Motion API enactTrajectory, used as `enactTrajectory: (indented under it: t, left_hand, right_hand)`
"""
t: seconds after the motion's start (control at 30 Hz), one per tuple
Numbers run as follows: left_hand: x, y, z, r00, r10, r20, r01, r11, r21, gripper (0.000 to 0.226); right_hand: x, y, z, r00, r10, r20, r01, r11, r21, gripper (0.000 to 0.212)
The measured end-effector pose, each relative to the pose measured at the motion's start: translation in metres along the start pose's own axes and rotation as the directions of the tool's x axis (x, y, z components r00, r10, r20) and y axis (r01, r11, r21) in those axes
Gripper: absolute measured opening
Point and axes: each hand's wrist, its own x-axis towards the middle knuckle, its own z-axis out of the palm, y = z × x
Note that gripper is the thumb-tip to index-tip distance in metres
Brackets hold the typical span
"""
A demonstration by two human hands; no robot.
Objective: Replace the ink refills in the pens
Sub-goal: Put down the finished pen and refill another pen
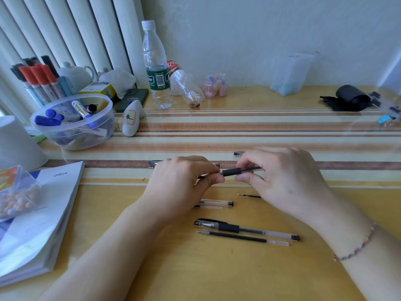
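In the head view, both hands meet just above the middle of the desk (152, 246), holding one pen (235, 171) level between them. The left hand (182, 183) is curled closed around the pen's tip end, which its fingers hide entirely. The right hand (282, 181) pinches the barrel past the black rubber grip; the barrel's far end vanishes under its fingers.

At six o'clock from the hands lie a capped pen (245, 229) and, just beside it, a loose refill (240, 236). Nearer the hands, an empty clear barrel (217, 202) is partly covered by the left wrist, and a short refill piece (249, 196) disappears under the right palm. Two pen ends (153, 163) peek out at twelve o'clock, mostly hidden.

At ten o'clock sits a clear tub of markers (73, 120); a book (39, 220) at nine o'clock is cut off by the frame edge.
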Motion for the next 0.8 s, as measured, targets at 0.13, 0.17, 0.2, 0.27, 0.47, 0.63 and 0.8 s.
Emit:
enactTrajectory:
  t: [0.13, 0.17, 0.2, 0.27, 0.47, 0.63, 0.8]
  left_hand:
    - [0.0, -0.002, -0.001, 0.995, 0.064, -0.073, -0.063, 0.998, 0.014, 0.032]
    - [-0.001, -0.001, -0.002, 0.994, 0.064, -0.089, -0.064, 0.998, 0.001, 0.031]
    - [-0.001, -0.001, -0.004, 0.993, 0.058, -0.101, -0.061, 0.998, -0.023, 0.028]
    - [-0.002, -0.001, -0.006, 0.991, 0.052, -0.12, -0.06, 0.996, -0.067, 0.024]
    - [-0.001, -0.001, -0.006, 0.997, -0.058, -0.053, 0.054, 0.995, -0.085, 0.026]
    - [-0.001, -0.006, -0.013, 0.96, -0.229, 0.161, 0.27, 0.909, -0.317, 0.033]
    - [-0.002, -0.012, -0.012, 0.951, -0.246, 0.188, 0.292, 0.915, -0.28, 0.047]
  right_hand:
    - [0.0, 0.0, 0.002, 0.999, -0.009, -0.034, 0.01, 1.0, 0.028, 0.006]
    - [0.0, -0.001, 0.002, 0.999, -0.005, -0.042, 0.007, 0.999, 0.038, 0.006]
    - [0.0, -0.002, 0.002, 0.999, 0.001, -0.047, 0.001, 0.999, 0.052, 0.009]
    - [-0.001, -0.002, 0.005, 0.999, 0.002, -0.039, 0.001, 0.997, 0.08, 0.019]
    - [0.001, 0.001, 0.006, 0.997, 0.022, 0.079, -0.025, 0.999, 0.04, 0.03]
    - [0.005, 0.015, -0.005, 0.992, 0.122, 0.038, -0.125, 0.985, 0.115, 0.014]
    - [0.005, 0.013, -0.009, 0.991, 0.133, 0.025, -0.135, 0.978, 0.161, 0.015]
